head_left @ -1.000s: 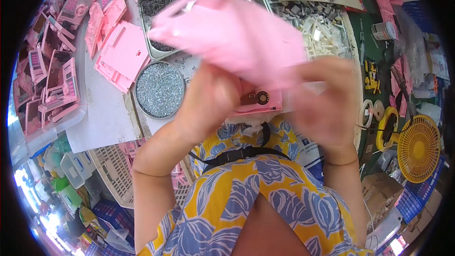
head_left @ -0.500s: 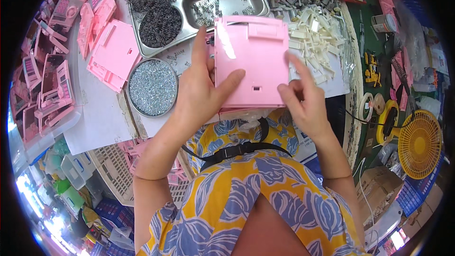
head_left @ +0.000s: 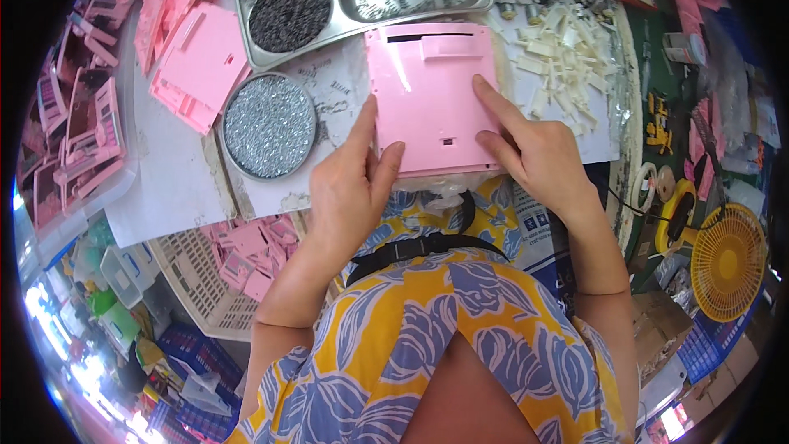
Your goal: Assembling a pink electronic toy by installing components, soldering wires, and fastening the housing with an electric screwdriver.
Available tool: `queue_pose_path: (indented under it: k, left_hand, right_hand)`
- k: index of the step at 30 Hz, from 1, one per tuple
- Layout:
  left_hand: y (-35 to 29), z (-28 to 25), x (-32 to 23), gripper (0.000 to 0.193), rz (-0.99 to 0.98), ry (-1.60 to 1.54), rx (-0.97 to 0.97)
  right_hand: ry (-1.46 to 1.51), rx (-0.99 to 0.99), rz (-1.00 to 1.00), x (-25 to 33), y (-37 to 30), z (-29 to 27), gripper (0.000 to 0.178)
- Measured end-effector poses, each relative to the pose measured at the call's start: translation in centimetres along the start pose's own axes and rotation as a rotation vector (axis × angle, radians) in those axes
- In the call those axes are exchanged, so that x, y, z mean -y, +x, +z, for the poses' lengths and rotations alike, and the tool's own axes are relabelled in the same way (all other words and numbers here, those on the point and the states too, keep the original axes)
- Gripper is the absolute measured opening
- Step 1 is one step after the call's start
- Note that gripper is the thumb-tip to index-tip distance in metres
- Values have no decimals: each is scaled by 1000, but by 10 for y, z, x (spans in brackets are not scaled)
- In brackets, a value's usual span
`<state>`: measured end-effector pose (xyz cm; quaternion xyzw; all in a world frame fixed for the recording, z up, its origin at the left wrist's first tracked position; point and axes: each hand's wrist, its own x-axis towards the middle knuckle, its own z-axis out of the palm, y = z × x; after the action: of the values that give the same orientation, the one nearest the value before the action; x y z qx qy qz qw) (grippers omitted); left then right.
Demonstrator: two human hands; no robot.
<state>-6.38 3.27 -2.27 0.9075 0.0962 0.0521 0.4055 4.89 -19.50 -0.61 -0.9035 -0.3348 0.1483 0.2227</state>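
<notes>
A pink plastic case lies flat in front of me, with a dark slot along its far edge and a small square hole near its close edge. My left hand holds it at the near left corner, index finger along the side and thumb on top. On the opposite side my right hand steadies it, index finger and thumb tips on its face, the other fingers curled. Left of the case stands a round dish full of small silvery screws. Beyond it a metal tray holds dark coil springs.
White plastic parts are heaped to the right. Pink shells lie at the left, beside a clear bin of pink pieces. A cream basket stands below the table edge. A yellow fan is at far right.
The case has come down flat onto the work surface. My left hand has slid toward its near left corner, and my right hand's fingertips now rest on its face.
</notes>
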Motion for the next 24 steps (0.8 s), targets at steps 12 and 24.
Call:
queue_pose_path:
  k: [12,24]
  left_hand:
    - [16,-59,38,38,-102,-132,29]
    - [38,-81,86,22,95,499,-229]
  right_hand:
    - [203,-213,-42,-15,34,-52,34]
    - [902,-342,-462,46,253,-119,45]
